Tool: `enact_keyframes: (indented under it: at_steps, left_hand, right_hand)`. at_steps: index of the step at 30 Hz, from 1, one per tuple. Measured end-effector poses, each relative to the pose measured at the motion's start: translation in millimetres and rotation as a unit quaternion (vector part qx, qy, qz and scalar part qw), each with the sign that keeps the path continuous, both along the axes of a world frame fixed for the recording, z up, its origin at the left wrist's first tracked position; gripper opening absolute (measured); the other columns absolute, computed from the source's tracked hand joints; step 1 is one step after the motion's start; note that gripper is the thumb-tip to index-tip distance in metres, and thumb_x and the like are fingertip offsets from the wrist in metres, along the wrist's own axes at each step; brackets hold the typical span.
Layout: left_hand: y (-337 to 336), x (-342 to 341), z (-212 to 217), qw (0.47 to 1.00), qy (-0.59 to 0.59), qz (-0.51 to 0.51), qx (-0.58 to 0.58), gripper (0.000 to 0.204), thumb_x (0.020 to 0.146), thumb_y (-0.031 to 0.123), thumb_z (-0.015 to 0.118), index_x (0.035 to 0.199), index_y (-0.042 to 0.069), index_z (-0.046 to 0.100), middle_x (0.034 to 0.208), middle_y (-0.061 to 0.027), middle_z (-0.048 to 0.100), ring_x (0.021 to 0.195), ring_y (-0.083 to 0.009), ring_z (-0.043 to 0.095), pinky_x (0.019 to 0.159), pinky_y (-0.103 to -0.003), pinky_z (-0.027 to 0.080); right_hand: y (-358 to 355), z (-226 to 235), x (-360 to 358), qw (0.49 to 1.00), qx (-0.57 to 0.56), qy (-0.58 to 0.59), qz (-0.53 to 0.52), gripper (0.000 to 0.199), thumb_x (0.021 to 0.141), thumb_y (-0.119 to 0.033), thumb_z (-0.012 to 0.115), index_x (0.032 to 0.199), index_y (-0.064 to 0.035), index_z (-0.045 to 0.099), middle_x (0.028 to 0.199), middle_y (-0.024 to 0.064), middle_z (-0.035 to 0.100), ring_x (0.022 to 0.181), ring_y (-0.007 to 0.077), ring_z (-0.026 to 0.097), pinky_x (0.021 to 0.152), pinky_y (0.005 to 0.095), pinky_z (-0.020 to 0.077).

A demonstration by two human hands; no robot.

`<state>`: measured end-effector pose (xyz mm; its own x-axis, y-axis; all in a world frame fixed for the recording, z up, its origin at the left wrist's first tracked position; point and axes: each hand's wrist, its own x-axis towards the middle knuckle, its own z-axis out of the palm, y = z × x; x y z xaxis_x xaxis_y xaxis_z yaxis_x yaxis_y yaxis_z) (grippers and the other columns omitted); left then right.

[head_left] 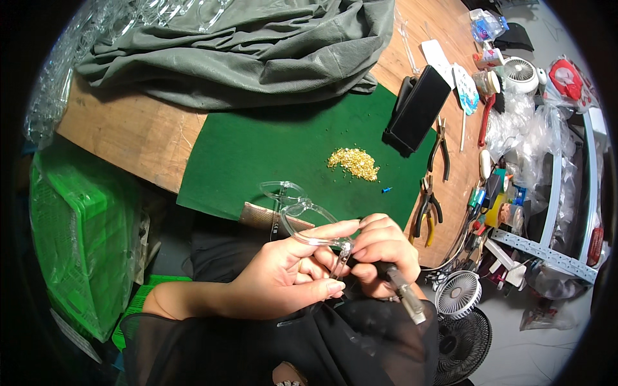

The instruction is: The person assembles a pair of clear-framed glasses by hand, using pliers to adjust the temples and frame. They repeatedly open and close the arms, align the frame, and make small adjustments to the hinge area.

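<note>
A clear plastic eyeglass frame [315, 209] is pinched in the fingers of my left hand [277, 273], held over the near edge of the green mat [277, 148]. My right hand [389, 248] is closed around a tool with a dark shaft and a greyish end [409, 299], which looks like a screwdriver. Its tip is hidden by my fingers, close to a clear hinge corner [346, 246] of the frame. Beyond my hands, a heap of small gold screws [354, 163] lies on the mat, with a little blue piece [386, 190] beside it.
A black phone-like slab [418, 109] leans at the mat's right. Two pairs of pliers [428, 209] lie near it. Grey cloth [257, 58] covers the far side, with clear frames [161, 16] behind. Green crates [84, 238] stand left; fans [458, 293] stand right.
</note>
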<state>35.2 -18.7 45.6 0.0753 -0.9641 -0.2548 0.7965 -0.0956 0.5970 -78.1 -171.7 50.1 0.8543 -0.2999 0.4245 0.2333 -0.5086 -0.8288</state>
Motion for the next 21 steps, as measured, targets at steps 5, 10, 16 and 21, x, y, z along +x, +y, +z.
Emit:
enact_keyframes:
  at_steps: [5, 10, 16, 21]
  left_hand:
    - [4, 7, -2, 0.999, -0.043, 0.003, -0.020, 0.062, 0.081, -0.014, 0.054, 0.138, -0.002, 0.032, 0.094, -0.0079, 0.054, 0.092, -0.0138, 0.059, 0.076, -0.026, 0.054]
    - [4, 4, -2, 0.998, -0.054, -0.004, -0.042, 0.058, 0.082, -0.013, 0.053, 0.136, -0.003, 0.033, 0.092, -0.0067, 0.054, 0.085, -0.0119, 0.058, 0.073, -0.025, 0.053]
    - [3, -2, -1, 0.999, -0.038, 0.014, -0.016, 0.056, 0.084, -0.004, 0.059, 0.136, 0.002, 0.039, 0.089, -0.0005, 0.058, 0.074, -0.0031, 0.054, 0.067, -0.016, 0.045]
    - [5, -6, -5, 0.983, -0.177, 0.030, -0.027, 0.053, 0.081, -0.005, 0.059, 0.132, 0.002, 0.046, 0.090, 0.0013, 0.058, 0.071, -0.0022, 0.051, 0.064, -0.016, 0.043]
  right_hand:
    - [-20, 10, -19, 0.975, -0.131, 0.181, 0.007, 0.018, 0.071, -0.004, 0.068, 0.083, -0.0023, 0.055, 0.084, 0.0119, 0.060, 0.078, 0.0290, 0.059, 0.070, 0.0354, 0.0478]
    - [-18, 10, -23, 0.942, -0.127, 0.299, 0.090, 0.032, 0.065, 0.001, 0.065, 0.094, -0.0017, 0.051, 0.090, 0.0131, 0.055, 0.088, 0.0318, 0.055, 0.078, 0.0376, 0.0456]
    - [-16, 19, -15, 0.930, -0.133, 0.319, 0.127, 0.035, 0.066, -0.001, 0.067, 0.096, -0.0022, 0.050, 0.090, 0.0131, 0.053, 0.090, 0.0316, 0.054, 0.082, 0.0385, 0.0448]
    - [-15, 22, -11, 0.927, -0.156, 0.307, 0.148, 0.034, 0.065, -0.003, 0.068, 0.093, -0.0018, 0.049, 0.086, 0.0128, 0.051, 0.085, 0.0308, 0.053, 0.080, 0.0377, 0.0440]
